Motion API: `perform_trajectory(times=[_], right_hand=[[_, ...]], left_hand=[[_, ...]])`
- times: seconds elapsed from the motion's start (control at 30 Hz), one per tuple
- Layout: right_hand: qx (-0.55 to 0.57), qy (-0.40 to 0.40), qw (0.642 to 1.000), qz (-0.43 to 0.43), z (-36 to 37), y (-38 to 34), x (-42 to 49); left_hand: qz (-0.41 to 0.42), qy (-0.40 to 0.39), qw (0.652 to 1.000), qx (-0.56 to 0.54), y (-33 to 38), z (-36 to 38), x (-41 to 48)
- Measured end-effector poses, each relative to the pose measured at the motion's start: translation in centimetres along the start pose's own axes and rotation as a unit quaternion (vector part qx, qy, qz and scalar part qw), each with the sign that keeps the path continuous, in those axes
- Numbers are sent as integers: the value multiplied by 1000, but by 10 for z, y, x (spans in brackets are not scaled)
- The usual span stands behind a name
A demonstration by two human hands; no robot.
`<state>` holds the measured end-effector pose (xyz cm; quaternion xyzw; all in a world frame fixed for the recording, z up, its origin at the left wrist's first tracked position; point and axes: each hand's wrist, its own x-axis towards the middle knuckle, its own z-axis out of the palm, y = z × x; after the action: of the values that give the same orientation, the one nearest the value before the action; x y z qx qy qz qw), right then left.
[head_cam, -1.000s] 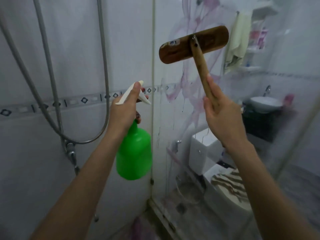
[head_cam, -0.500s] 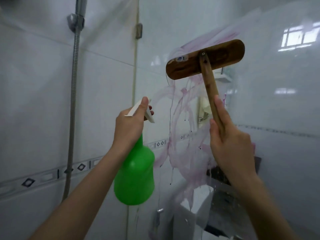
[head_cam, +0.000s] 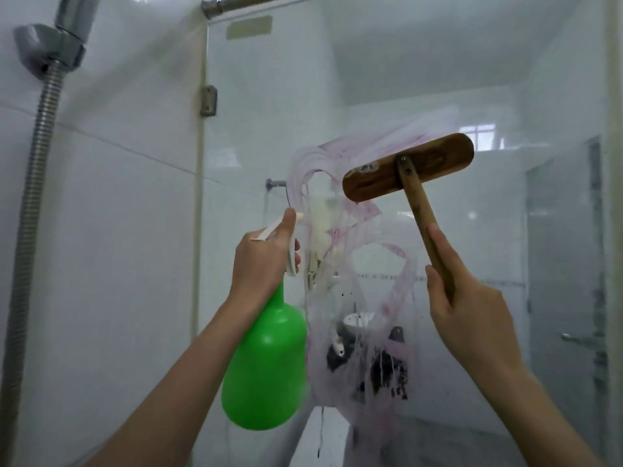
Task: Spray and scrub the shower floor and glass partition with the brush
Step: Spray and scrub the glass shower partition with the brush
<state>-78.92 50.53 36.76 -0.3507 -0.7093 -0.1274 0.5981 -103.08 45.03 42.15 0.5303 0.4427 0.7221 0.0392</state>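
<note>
Right hand point(head_cam: 472, 318) grips the brush point(head_cam: 408, 171) on the glass partition point(head_cam: 269, 129); left hand point(head_cam: 263, 261) grips the spray bottle point(head_cam: 266, 365) beside it. Overlapping, firm strokes should clear the pink foam point(head_cam: 381, 244).

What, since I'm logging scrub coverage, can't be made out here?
Head view only:
- Bristles: behind the wooden back of the brush; contact with glass partition unclear.
- The shower floor: below the bottom edge.
- Trigger of the green spray bottle: largely covered by the left hand.
- Room beyond the glass: blurred by purple foam.
</note>
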Motion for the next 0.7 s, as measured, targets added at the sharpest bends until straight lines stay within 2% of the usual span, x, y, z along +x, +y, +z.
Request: perform_trajectory(times=[0.13, 0.27, 0.47, 0.7], right_hand=[[-32, 4, 999, 14, -1, -2, -8], [-38, 11, 999, 24, -1, -6, -9], [-48, 8, 998, 33, 0, -12, -6], [-58, 6, 998, 36, -7, -16, -4]], left_hand=[[18, 27, 999, 11, -5, -2, 14], [7, 12, 999, -33, -7, -10, 36], [35, 23, 999, -3, 6, -11, 48], [69, -18, 997, -18, 25, -1, 66]])
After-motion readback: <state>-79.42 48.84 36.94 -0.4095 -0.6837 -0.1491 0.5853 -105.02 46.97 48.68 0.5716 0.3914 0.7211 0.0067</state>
